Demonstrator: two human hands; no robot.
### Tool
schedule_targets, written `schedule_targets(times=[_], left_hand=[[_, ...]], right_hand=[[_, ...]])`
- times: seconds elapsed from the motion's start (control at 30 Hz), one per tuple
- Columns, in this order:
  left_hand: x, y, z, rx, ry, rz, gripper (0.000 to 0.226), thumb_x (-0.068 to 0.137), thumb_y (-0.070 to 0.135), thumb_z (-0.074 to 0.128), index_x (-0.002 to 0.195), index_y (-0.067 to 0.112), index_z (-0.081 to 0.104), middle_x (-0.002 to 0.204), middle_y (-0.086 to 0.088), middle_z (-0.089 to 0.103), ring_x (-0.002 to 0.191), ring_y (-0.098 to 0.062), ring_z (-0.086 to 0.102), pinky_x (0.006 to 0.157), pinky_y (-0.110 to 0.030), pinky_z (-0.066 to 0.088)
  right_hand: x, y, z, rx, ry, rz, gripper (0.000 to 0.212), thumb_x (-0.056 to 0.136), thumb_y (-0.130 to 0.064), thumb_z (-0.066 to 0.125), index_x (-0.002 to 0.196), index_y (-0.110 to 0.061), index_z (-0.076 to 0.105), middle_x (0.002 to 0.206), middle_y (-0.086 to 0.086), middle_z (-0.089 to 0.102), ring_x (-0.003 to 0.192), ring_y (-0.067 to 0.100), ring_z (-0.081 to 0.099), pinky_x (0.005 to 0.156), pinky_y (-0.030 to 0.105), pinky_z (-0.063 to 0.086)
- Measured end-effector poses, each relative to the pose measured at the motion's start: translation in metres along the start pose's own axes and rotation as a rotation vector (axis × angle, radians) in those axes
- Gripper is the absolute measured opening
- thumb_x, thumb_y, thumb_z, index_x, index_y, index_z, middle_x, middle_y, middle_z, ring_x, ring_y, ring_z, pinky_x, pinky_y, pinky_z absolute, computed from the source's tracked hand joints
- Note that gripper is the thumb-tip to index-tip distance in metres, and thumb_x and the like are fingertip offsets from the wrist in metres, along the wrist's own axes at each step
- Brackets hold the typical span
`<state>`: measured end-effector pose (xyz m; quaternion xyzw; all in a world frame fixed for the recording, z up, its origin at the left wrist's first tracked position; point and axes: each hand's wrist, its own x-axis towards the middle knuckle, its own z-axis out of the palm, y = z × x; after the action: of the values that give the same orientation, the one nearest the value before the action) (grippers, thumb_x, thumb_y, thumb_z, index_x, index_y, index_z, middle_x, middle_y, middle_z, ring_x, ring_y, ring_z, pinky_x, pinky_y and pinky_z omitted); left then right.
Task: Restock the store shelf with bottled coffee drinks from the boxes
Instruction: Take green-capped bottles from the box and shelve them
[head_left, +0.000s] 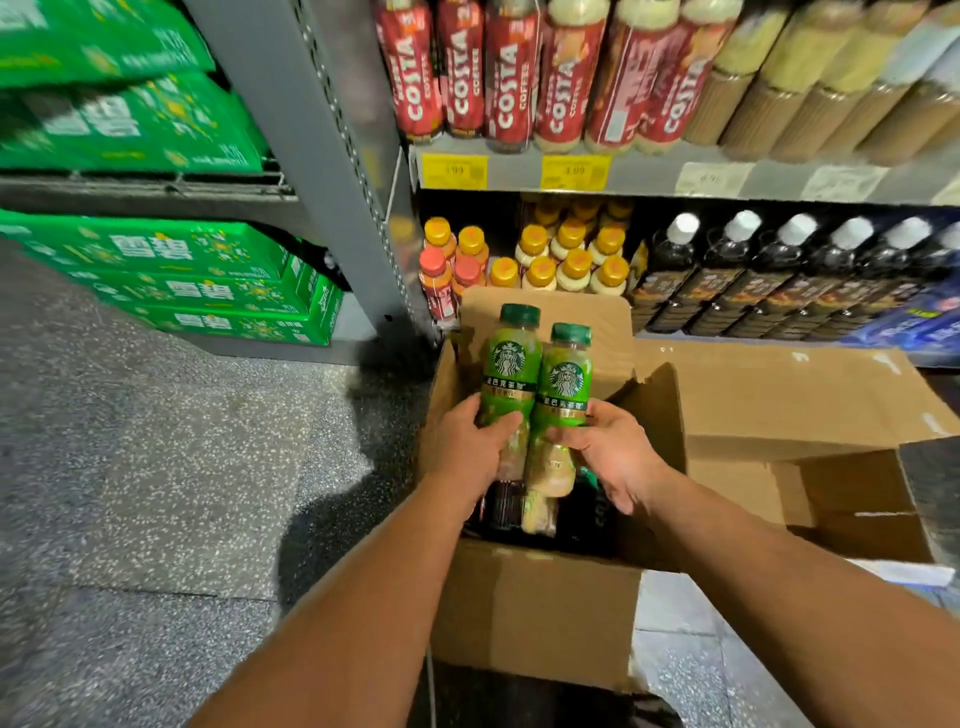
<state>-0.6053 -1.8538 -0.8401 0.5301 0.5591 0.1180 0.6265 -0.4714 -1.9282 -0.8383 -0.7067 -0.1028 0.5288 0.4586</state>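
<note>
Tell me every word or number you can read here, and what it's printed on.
"COSTA COFFEE": red bottles, top shelf.
"4.99": yellow price tag, faint.
Green bottles: a siren logo over a line of Chinese characters, too blurred to read.
Green cartons: white Chinese characters, blurred.
White price tags and dark bottles: unreadable.

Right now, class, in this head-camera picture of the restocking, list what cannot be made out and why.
Head view, all four:
1. Inside of the open brown cardboard box: dark, and screened by the left hand, right hand and two green-capped bottles; remaining bottles uncountable.
2. Yellow price tags: digits blurred.
3. Red Costa bottles: caps cut off by the top edge.
4. Green cartons: print motion-blurred.
</note>
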Motion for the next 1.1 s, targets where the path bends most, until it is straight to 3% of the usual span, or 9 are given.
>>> schedule_targets(times=[0.1, 0.2, 0.27, 0.33, 0.47, 0.6, 0.73, 0.9, 1.1], left_hand=[[-0.028, 0.048, -0.008, -0.043, -0.002, 0.1, 0.01, 0.081, 0.027, 0.07, 0.089, 0.032, 0.068, 0.095, 0.002, 0.072, 0.085, -0.017, 0.069, 0.075, -0.044, 0.057], [-0.059, 0.103, -0.018, -0.087, 0.003, 0.214, 0.011, 0.082, 0.015, 0.071, 0.081, 0.025, 0.068, 0.081, 0.006, 0.072, 0.075, -0.009, 0.068, 0.071, -0.028, 0.056], [-0.083, 0.139, -0.025, -0.091, -0.017, 0.282, 0.009, 0.083, 0.011, 0.068, 0.084, 0.02, 0.067, 0.074, 0.007, 0.068, 0.065, -0.004, 0.064, 0.06, -0.017, 0.051], [-0.107, 0.174, -0.032, -0.147, -0.032, 0.323, 0.011, 0.085, 0.004, 0.065, 0.089, 0.014, 0.066, 0.069, 0.008, 0.065, 0.056, 0.0, 0.06, 0.052, -0.015, 0.047], [-0.157, 0.231, -0.042, -0.184, -0.09, 0.426, 0.014, 0.083, -0.001, 0.066, 0.094, 0.008, 0.066, 0.073, 0.009, 0.072, 0.066, -0.003, 0.066, 0.059, -0.016, 0.052], [-0.201, 0.282, -0.04, -0.207, -0.076, 0.445, 0.038, 0.08, 0.007, 0.072, 0.116, 0.007, 0.063, 0.109, -0.009, 0.069, 0.1, -0.025, 0.064, 0.09, -0.039, 0.052], [-0.228, 0.322, -0.018, -0.229, -0.083, 0.495, 0.028, 0.079, 0.003, 0.071, 0.105, 0.011, 0.069, 0.094, -0.006, 0.073, 0.085, -0.023, 0.069, 0.084, -0.044, 0.055], [-0.251, 0.359, 0.029, -0.223, -0.119, 0.525, 0.025, 0.077, 0.0, 0.072, 0.099, 0.012, 0.069, 0.095, -0.006, 0.073, 0.09, -0.023, 0.069, 0.084, -0.041, 0.056], [-0.262, 0.413, 0.085, -0.218, -0.126, 0.554, 0.026, 0.077, 0.0, 0.072, 0.102, 0.008, 0.069, 0.093, -0.006, 0.073, 0.087, -0.019, 0.069, 0.083, -0.036, 0.056]], right_hand=[[-0.037, -0.05, -0.006, -0.019, 0.023, -0.083, 0.026, 0.078, 0.011, 0.067, 0.103, 0.003, 0.062, 0.082, 0.006, 0.07, 0.057, 0.003, 0.064, 0.049, 0.016, 0.05], [-0.076, -0.101, -0.009, -0.01, 0.021, -0.156, 0.039, 0.078, 0.007, 0.069, 0.116, 0.004, 0.059, 0.11, 0.02, 0.067, 0.091, 0.027, 0.067, 0.076, 0.031, 0.056], [-0.104, -0.135, -0.012, 0.009, 0.029, -0.208, 0.042, 0.076, 0.007, 0.07, 0.116, 0.005, 0.058, 0.113, 0.022, 0.066, 0.103, 0.036, 0.064, 0.093, 0.046, 0.05], [-0.132, -0.167, -0.016, 0.014, 0.028, -0.261, 0.043, 0.075, 0.006, 0.071, 0.116, 0.004, 0.058, 0.112, 0.02, 0.067, 0.105, 0.036, 0.064, 0.098, 0.05, 0.047], [-0.189, -0.217, -0.023, 0.064, 0.023, -0.366, 0.041, 0.077, 0.007, 0.069, 0.116, 0.001, 0.058, 0.111, 0.017, 0.068, 0.101, 0.032, 0.066, 0.092, 0.045, 0.052], [-0.239, -0.255, -0.038, 0.126, 0.032, -0.45, 0.033, 0.078, 0.012, 0.067, 0.106, -0.005, 0.06, 0.099, 0.011, 0.07, 0.077, 0.016, 0.07, 0.062, 0.021, 0.056], [-0.275, -0.286, -0.069, 0.063, 0.088, -0.518, 0.036, 0.078, 0.01, 0.068, 0.112, -0.001, 0.06, 0.101, 0.011, 0.069, 0.081, 0.016, 0.067, 0.065, 0.018, 0.055], [-0.3, -0.311, -0.123, 0.022, 0.14, -0.543, 0.036, 0.078, 0.011, 0.067, 0.112, 0.001, 0.059, 0.089, 0.004, 0.067, 0.072, 0.005, 0.063, 0.054, 0.009, 0.049], [-0.302, -0.352, -0.189, 0.012, 0.161, -0.585, 0.037, 0.078, 0.011, 0.067, 0.114, 0.002, 0.06, 0.1, 0.011, 0.069, 0.081, 0.016, 0.067, 0.065, 0.017, 0.055]])
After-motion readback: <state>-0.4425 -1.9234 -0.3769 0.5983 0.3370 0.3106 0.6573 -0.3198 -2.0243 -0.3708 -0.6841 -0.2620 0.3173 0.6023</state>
